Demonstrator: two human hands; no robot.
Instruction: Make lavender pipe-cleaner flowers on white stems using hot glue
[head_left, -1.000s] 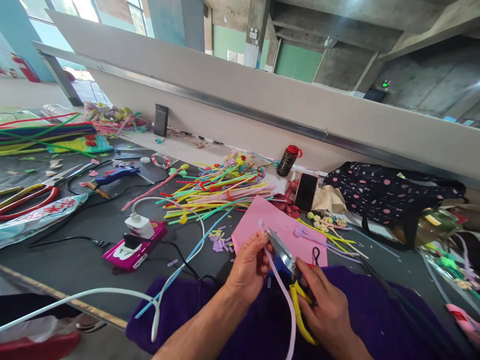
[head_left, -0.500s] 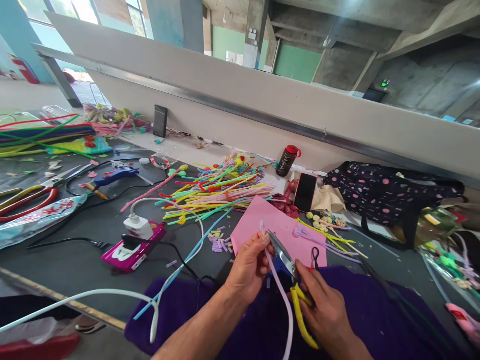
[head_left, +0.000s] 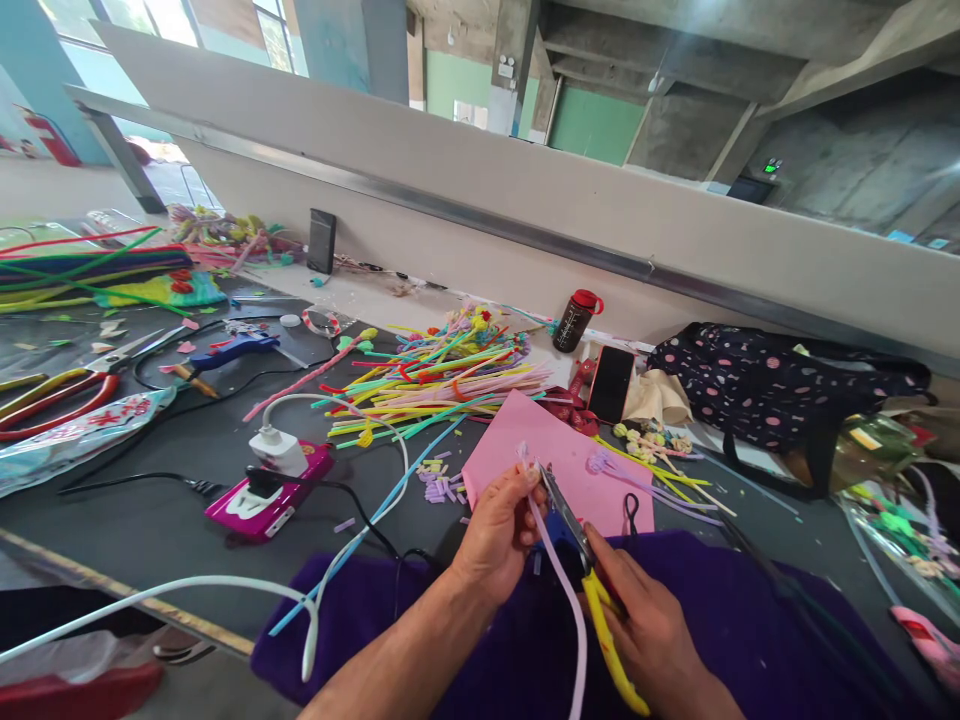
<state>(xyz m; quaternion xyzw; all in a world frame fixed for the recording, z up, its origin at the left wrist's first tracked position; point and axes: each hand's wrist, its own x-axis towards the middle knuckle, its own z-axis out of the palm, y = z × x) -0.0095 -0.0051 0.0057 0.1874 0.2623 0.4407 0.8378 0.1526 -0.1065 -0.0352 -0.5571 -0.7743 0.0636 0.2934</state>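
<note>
My left hand point(head_left: 495, 530) pinches a pale purple pipe cleaner point(head_left: 564, 580) near its top, and its long tail hangs down toward my lap. A small fuzzy purple tip pokes out above the fingers. In my right hand point(head_left: 649, 620) is a pair of scissors point(head_left: 570, 525) with yellow handles, the blades pointing up and left to just beside the left fingertips. Behind both hands lies a pink sheet point(head_left: 517, 425). On its right side rest finished-looking purple pipe-cleaner stems point(head_left: 637, 478). Short purple and yellow cut pieces point(head_left: 442, 485) are scattered left of the sheet.
A magenta power strip point(head_left: 270, 500) with a white plug and cables sits at left. Bundled colourful pipe cleaners point(head_left: 435, 385) fill the middle back. Behind stand a dark bottle point(head_left: 576, 322), a phone point(head_left: 611, 385) and a patterned bag point(head_left: 765, 385). Large red-handled scissors point(head_left: 82, 395) lie far left.
The scissors have turned a little in my right hand, with the blades now steeper and the handles shifted slightly right. My left hand has stayed almost in place.
</note>
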